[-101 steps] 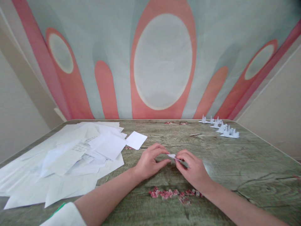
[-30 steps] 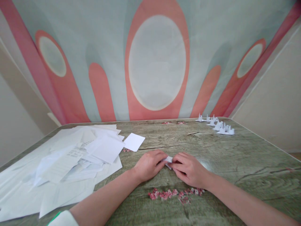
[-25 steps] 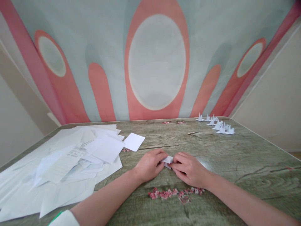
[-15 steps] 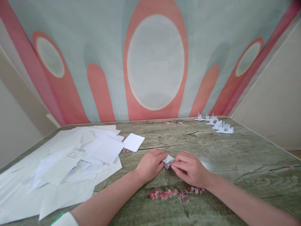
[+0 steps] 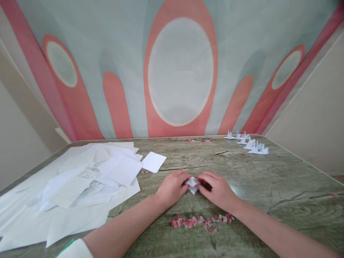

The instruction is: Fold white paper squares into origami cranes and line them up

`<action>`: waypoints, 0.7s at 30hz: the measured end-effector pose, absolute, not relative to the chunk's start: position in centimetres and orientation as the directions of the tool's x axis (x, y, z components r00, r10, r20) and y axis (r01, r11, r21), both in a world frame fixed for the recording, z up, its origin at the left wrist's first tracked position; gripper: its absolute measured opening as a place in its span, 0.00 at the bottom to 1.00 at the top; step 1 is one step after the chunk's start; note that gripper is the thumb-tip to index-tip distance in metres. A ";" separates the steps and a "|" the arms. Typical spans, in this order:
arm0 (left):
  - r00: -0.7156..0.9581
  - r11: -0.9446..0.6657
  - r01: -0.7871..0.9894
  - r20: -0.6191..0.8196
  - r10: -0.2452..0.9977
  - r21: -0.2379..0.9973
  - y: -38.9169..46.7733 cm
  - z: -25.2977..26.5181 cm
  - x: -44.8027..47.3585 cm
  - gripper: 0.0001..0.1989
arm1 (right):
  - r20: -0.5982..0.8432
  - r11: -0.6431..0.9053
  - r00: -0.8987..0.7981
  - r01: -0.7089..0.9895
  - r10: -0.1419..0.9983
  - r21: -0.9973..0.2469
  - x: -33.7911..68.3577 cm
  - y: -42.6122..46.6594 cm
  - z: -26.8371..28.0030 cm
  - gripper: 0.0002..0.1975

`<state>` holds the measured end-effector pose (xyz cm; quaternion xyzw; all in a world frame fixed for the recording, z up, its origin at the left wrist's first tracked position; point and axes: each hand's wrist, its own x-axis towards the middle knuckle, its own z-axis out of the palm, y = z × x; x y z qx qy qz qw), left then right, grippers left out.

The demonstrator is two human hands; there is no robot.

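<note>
Folded paper piece [image 5: 192, 185]: small, white, now opened into a diamond, formerly a flat strip; pinched between left hand [image 5: 171, 187] and right hand [image 5: 217, 189] fingers, on surface [image 5: 268, 179] right of paper pile [image 5: 80, 182]. Folding advancing.

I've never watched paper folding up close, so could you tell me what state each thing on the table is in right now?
Small folded paper: partly folded, pinched on the table between both hands.
Left hand: gripping its left side.
Right hand: gripping its right side.
Loose sheets: unfolded, heaped untidily.
Square sheet: flat, unfolded.
Paper figures: finished, standing in a cluster.
</note>
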<state>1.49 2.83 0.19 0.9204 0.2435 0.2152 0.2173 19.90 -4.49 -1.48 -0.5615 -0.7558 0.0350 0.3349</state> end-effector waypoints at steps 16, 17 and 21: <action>0.774 -0.765 0.439 0.235 0.588 0.471 2.5 -0.2 1.5 0.10 | 0.436 0.313 -0.088 0.822 0.895 -0.475 20.5 -4.9 -0.7 0.03; 0.768 -0.755 0.435 0.235 0.595 0.490 2.6 -0.3 1.5 0.11 | 0.431 0.317 -0.093 0.814 0.898 -0.486 20.5 -5.0 -0.6 0.04; 0.741 -0.707 0.394 0.252 0.622 0.587 2.8 -0.7 1.6 0.12 | 0.423 0.341 -0.112 0.784 0.899 -0.518 20.3 -4.9 -0.7 0.05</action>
